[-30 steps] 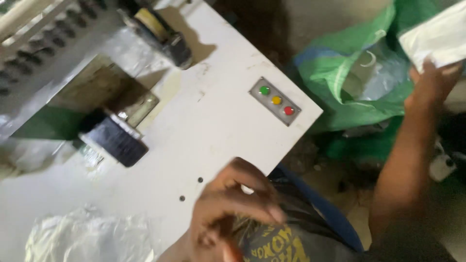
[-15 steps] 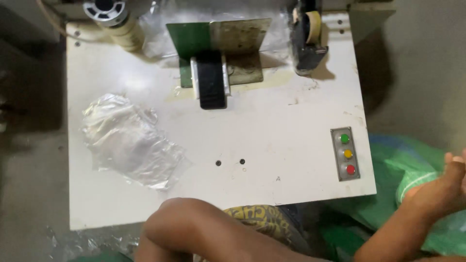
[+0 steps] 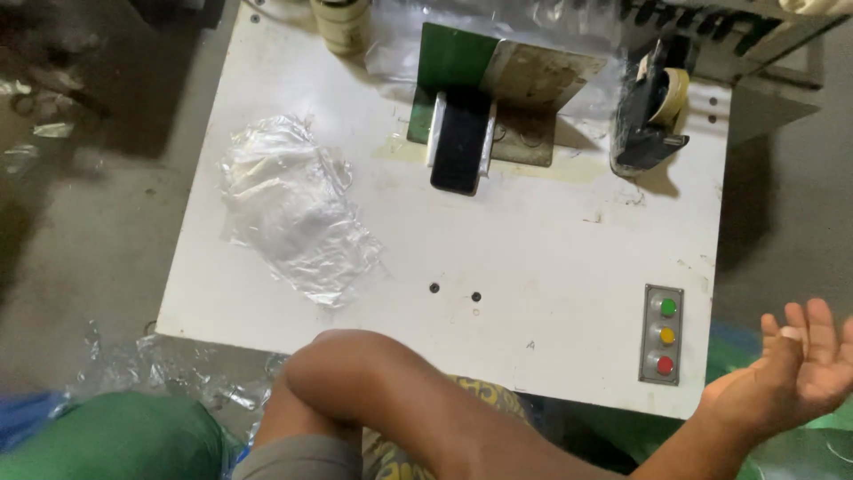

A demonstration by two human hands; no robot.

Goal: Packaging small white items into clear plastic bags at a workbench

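Observation:
My right hand (image 3: 800, 369) hangs off the right front corner of the white table (image 3: 551, 258), palm up, fingers spread, holding nothing. It is nearest the grey panel of green, yellow and red buttons (image 3: 664, 335). My left hand is out of sight; only a bent bare limb (image 3: 382, 400) crosses the table's front edge. A crumpled clear plastic bag (image 3: 293, 209) lies on the table's left half. A black flat slab (image 3: 462, 142) leans against a green and metal bracket (image 3: 498, 71) at the back.
A tape dispenser with a tan roll (image 3: 653, 116) stands at the back right, and a pale spool (image 3: 342, 22) at the back. Green bags lie on the floor at the lower left (image 3: 115, 440) and lower right (image 3: 800, 449). Loose clear plastic (image 3: 169, 373) lies under the front left corner.
The view has swung to face the table squarely. My right hand, raised by a white sheet a second ago, is now low and open. My left hand has left the view.

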